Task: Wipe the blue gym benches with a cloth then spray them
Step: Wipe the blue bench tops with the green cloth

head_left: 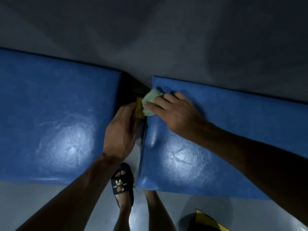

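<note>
Two blue padded benches stand side by side against a grey wall, the left bench [58,114] and the right bench [216,147], with a narrow gap between them. My right hand [178,112] presses a crumpled pale green cloth [150,99] with fairly straight fingers onto the right bench's far left corner. In the gap, my left hand [120,132] curls round a dark bottle-like object with a yellow top [139,107], probably the spray bottle; most of it is hidden by the hand.
The grey wall [166,39] runs just behind both benches. My foot in a black sandal [122,182] stands on the grey floor in front of the gap. A yellow-and-black object [205,219] lies on the floor at the bottom right.
</note>
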Available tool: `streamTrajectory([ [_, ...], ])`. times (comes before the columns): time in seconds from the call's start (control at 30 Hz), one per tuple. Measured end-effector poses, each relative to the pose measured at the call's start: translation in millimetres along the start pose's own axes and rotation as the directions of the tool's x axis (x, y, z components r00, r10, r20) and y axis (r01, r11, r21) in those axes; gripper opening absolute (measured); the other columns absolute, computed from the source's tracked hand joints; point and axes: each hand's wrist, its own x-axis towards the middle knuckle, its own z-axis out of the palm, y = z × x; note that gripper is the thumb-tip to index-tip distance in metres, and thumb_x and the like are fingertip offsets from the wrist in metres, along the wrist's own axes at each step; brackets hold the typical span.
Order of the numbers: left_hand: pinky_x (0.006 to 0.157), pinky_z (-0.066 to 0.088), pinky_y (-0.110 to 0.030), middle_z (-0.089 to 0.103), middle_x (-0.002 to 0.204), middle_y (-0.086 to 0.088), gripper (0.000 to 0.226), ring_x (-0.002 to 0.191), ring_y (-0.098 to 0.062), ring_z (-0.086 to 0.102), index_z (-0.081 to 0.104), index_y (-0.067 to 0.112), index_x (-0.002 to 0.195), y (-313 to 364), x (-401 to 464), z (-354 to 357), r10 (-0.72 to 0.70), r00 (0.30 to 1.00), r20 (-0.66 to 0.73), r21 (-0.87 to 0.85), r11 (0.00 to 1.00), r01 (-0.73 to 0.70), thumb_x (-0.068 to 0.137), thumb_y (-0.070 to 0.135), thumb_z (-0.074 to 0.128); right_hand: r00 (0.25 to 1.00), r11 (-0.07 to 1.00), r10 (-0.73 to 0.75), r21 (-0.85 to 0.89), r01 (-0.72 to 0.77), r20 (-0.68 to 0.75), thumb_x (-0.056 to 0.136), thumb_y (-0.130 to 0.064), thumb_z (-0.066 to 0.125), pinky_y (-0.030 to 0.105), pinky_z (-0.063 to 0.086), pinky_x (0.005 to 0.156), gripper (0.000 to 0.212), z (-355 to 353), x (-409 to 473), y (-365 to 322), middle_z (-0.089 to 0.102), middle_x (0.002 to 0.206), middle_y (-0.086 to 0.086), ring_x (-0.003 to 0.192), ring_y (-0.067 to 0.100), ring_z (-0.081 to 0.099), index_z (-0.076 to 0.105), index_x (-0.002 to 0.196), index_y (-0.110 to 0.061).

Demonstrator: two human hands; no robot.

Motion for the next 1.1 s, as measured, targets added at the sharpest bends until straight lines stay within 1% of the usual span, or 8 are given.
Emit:
streamTrajectory([
  [0.07, 0.09, 0.049, -0.029, 0.058, 0.131, 0.005, 0.034, 0.112, -0.011, 0.059, 0.052, 0.024, 0.138, -1, -4, -1, -0.008, 1.0, -0.012, 0.007, 1.0, 0.008, 0.105, 0.024, 0.043, 0.999, 0.999, -0.033, -0.006, 0.033, -0.008, 0.091, -0.006, 0.039, 0.041, 0.04, 0.081, 0.052, -3, 3, 14, 0.06, 0.106, 0.0, 0.093, 0.026, 0.054, 0.057, 0.137, -0.02],
  [0.2, 0.088, 0.041, -0.018, 0.058, 0.131, 0.007, 0.034, 0.111, -0.009, 0.058, 0.052, 0.024, 0.138, -2, -5, -4, -0.006, 1.0, -0.018, 0.032, 0.999, 0.006, 0.105, 0.023, 0.043, 0.995, 0.995, 0.094, -0.019, -0.095, -0.031, 0.082, -0.001, 0.031, 0.042, 0.047, 0.08, 0.06, -3, 31, 37, 0.063, 0.115, 0.004, 0.103, 0.029, 0.059, 0.063, 0.129, -0.02],
  [0.37, 0.087, 0.039, -0.016, 0.058, 0.131, 0.005, 0.034, 0.111, -0.01, 0.058, 0.052, 0.023, 0.139, -2, -11, -5, -0.027, 1.0, -0.004, 0.025, 0.999, 0.027, 0.106, 0.022, 0.043, 0.963, 0.939, 0.249, 0.269, -0.213, -0.107, 0.081, 0.005, 0.046, 0.046, 0.048, 0.081, 0.049, 8, 14, 7, 0.064, 0.115, 0.008, 0.103, 0.032, 0.057, 0.068, 0.122, -0.012],
  [0.5, 0.083, 0.039, -0.018, 0.06, 0.127, 0.001, 0.034, 0.108, -0.013, 0.057, 0.053, 0.019, 0.139, -3, -17, -12, -0.023, 1.0, 0.017, 0.054, 0.998, 0.022, 0.106, 0.019, 0.044, 0.996, 0.952, 0.038, 0.305, -0.012, -0.079, 0.093, -0.008, 0.047, 0.042, 0.047, 0.081, 0.033, 10, -35, -52, 0.067, 0.112, 0.003, 0.105, 0.028, 0.061, 0.071, 0.115, -0.018],
  [0.6, 0.083, 0.043, -0.025, 0.059, 0.128, 0.0, 0.035, 0.107, -0.013, 0.056, 0.051, 0.019, 0.14, -5, -20, -17, -0.03, 0.999, 0.031, 0.086, 0.996, 0.027, 0.107, 0.021, 0.041, 0.996, 0.952, -0.042, 0.299, 0.062, -0.073, 0.091, -0.004, 0.058, 0.039, 0.045, 0.083, 0.037, 14, -21, -23, 0.067, 0.12, 0.001, 0.107, 0.026, 0.058, 0.07, 0.122, -0.02],
  [0.8, 0.083, 0.041, -0.021, 0.062, 0.127, -0.003, 0.038, 0.106, -0.017, 0.06, 0.053, 0.018, 0.14, -12, -23, -18, -0.007, 1.0, 0.022, 0.099, 0.995, 0.005, 0.105, 0.024, 0.038, 0.957, 0.915, 0.273, 0.334, -0.225, -0.102, 0.078, 0.006, 0.046, 0.043, 0.053, 0.078, 0.058, 15, 45, 10, 0.068, 0.116, 0.001, 0.093, 0.03, 0.056, 0.068, 0.126, -0.017],
  [1.0, 0.084, 0.047, -0.027, 0.063, 0.124, -0.003, 0.038, 0.103, -0.017, 0.061, 0.053, 0.016, 0.139, -8, -37, -24, 0.012, 1.0, 0.023, 0.069, 0.998, -0.014, 0.104, 0.022, 0.04, 0.994, 0.919, -0.047, 0.385, 0.083, -0.101, 0.098, -0.007, 0.049, 0.042, 0.051, 0.078, 0.023, 18, -39, -85, 0.068, 0.106, 0.004, 0.095, 0.027, 0.057, 0.072, 0.103, -0.013],
  [1.1, 0.086, 0.048, -0.026, 0.063, 0.127, -0.002, 0.038, 0.105, -0.015, 0.061, 0.053, 0.018, 0.14, -8, -42, -31, 0.014, 1.0, 0.022, 0.056, 0.998, -0.016, 0.104, 0.023, 0.04, 0.965, 0.929, -0.254, 0.263, 0.261, -0.059, 0.091, -0.009, 0.059, 0.041, 0.048, 0.078, 0.021, 12, -24, -58, 0.068, 0.107, 0.001, 0.095, 0.026, 0.057, 0.071, 0.105, -0.018],
])
